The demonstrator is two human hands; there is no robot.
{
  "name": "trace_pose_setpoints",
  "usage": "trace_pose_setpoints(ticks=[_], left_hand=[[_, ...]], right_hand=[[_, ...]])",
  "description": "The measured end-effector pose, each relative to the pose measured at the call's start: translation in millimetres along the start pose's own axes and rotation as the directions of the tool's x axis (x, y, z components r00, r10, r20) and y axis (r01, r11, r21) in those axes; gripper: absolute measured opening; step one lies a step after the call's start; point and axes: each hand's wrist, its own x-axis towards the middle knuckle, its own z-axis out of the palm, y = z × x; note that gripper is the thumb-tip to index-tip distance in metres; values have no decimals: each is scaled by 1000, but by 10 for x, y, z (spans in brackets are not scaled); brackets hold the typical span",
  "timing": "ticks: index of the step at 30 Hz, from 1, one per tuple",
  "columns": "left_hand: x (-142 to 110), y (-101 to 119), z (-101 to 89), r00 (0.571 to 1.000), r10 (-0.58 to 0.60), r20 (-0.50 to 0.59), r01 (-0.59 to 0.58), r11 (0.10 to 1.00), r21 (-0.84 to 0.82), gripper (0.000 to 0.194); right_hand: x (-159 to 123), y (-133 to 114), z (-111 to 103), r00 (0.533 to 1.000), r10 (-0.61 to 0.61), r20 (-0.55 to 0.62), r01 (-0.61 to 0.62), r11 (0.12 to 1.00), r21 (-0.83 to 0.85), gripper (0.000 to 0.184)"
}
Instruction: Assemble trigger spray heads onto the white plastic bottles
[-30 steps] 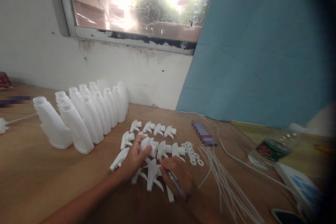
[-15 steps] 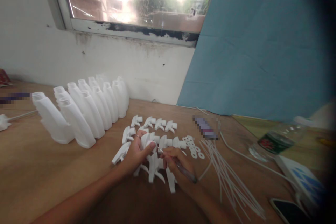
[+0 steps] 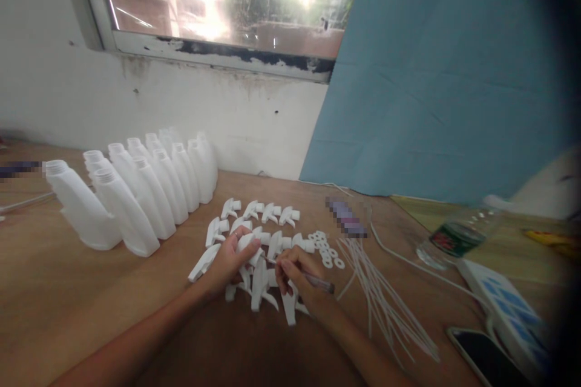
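Across the brown wooden table (image 3: 149,308), I see the left hand (image 3: 232,261) grasping a white plastic trigger spray head (image 3: 256,257), at ten o'clock from the right hand (image 3: 302,272), which pinches a slim pen-like tool with a translucent handle (image 3: 323,283). Similar white spray heads (image 3: 260,288) lie around them; from the right hand, flat white rings (image 3: 333,253) sit at two o'clock, thin white tubes (image 3: 384,302) at four.

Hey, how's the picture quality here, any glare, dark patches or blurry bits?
In the head view, the window glares, washed out in patches; in the head view, the far right edge falls into blurred black; in the head view, a purple object is pixelated, and the tip of the pen-like tool in the right hand is too soft to make out.
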Motion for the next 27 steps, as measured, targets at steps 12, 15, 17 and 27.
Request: trace_pose_setpoints(ticks=[12,15,17,27], left_hand=[[21,73,-35,988,-117,102,116,993,11,39],[40,84,-32,987,-94,134,106,991,-83,40],[28,97,-25,986,-83,144,104,984,-144,40],[-30,106,-16,941,-222,255,283,929,-237,45]], right_hand=[[34,-48,6,993,107,-42,-98,981,166,28],[31,-49,31,997,79,-1,-77,974,213,25],[27,-35,44,998,66,13,-67,971,229,24],[36,71,22,995,99,21,-100,939,329,22]])
